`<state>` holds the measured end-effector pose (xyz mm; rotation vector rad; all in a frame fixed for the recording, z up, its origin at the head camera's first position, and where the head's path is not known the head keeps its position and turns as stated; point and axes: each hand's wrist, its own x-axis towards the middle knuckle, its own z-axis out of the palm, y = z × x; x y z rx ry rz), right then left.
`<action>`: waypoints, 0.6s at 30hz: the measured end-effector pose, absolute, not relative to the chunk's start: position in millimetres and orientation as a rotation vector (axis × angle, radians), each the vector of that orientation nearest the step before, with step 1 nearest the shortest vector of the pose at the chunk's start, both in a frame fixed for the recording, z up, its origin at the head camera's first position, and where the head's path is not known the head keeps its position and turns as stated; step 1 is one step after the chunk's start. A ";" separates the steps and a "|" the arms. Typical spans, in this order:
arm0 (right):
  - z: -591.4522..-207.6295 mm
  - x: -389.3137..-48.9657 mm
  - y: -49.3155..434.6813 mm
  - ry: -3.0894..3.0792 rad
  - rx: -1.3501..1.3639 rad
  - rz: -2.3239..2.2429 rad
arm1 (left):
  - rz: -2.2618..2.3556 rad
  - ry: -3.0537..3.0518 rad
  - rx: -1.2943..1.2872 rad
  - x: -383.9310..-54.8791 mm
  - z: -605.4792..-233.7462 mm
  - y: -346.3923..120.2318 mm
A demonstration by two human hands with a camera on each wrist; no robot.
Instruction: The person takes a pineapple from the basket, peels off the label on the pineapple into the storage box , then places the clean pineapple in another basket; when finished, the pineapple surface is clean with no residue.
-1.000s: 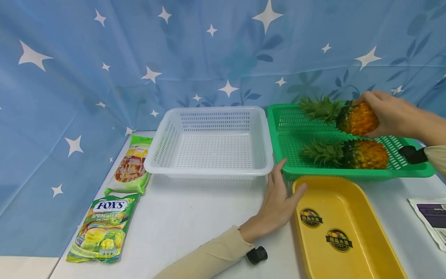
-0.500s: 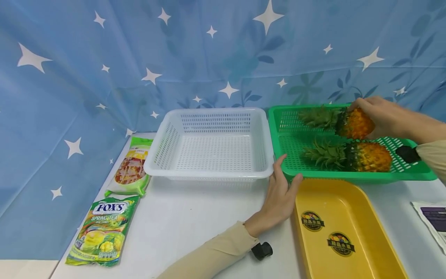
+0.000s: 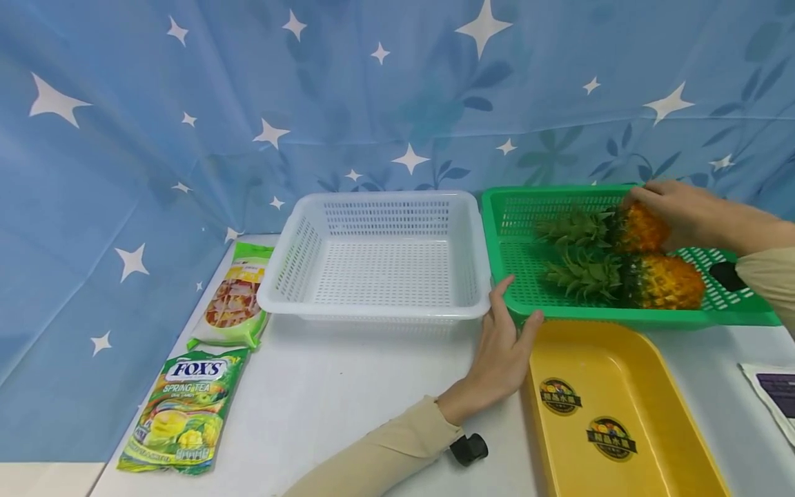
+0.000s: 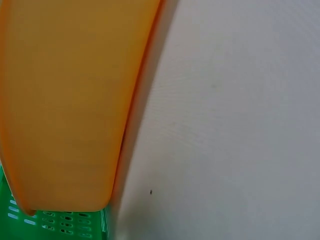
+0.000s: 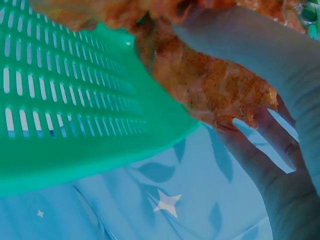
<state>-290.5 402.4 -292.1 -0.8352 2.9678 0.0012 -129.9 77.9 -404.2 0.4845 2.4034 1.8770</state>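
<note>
At the far side of the green basket (image 3: 621, 314), my right hand (image 3: 698, 214) grips the orange body of a pineapple (image 3: 640, 228), its leafy crown pointing left. Just nearer lies a second, yellower pineapple (image 3: 673, 283), also crown to the left. In the right wrist view my fingers and thumb curl around the held pineapple (image 5: 195, 82), beside the slotted basket wall (image 5: 55, 95). My left hand (image 3: 491, 366) has its fingers extended, the index fingertip at the near corners of the white basket (image 3: 385, 310) and green basket. Its thumb is by the corner of the yellow tray (image 3: 602, 373).
On the left lie a green candy bag (image 3: 186, 411) and another green-and-clear snack bag (image 3: 236, 297). A white-and-purple packet (image 3: 776, 393) is at the right edge. Behind the baskets hangs a blue star-patterned curtain (image 3: 348, 90). The yellow tray's side (image 4: 65, 100) fills much of the left wrist view.
My right hand has lowered the pineapple into the green basket, alongside the other one. My left hand has shifted slightly, its thumb drawing in from over the yellow tray.
</note>
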 end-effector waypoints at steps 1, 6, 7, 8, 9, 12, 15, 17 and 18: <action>-294.0 -292.6 403.0 2.963 -0.854 0.002 | 1.876 2.404 0.482 -130.2 -404.5 77.3; -298.3 -296.5 407.0 2.962 -0.901 0.033 | 1.875 2.397 0.489 -130.2 -405.8 76.1; -299.3 -296.9 407.9 2.961 -0.903 0.033 | 1.874 2.396 0.489 -130.0 -405.9 76.0; -300.1 -296.9 408.6 2.953 -0.889 0.029 | 1.872 2.400 0.490 -129.9 -406.2 75.9; -301.5 -296.9 409.7 2.945 -0.872 0.011 | 1.868 2.404 0.488 -129.7 -406.3 75.9; -306.9 -297.5 414.1 2.933 -0.853 0.013 | 1.858 2.419 0.488 -129.7 -406.7 75.9; -312.1 -298.0 417.4 2.932 -0.851 0.012 | 1.858 2.425 0.496 -130.2 -407.4 76.0; -314.7 -298.8 418.9 2.936 -0.858 0.022 | 1.861 2.425 0.505 -130.7 -407.7 75.9; -315.7 -299.4 419.3 2.940 -0.861 0.024 | 1.865 2.422 0.510 -131.0 -407.9 75.7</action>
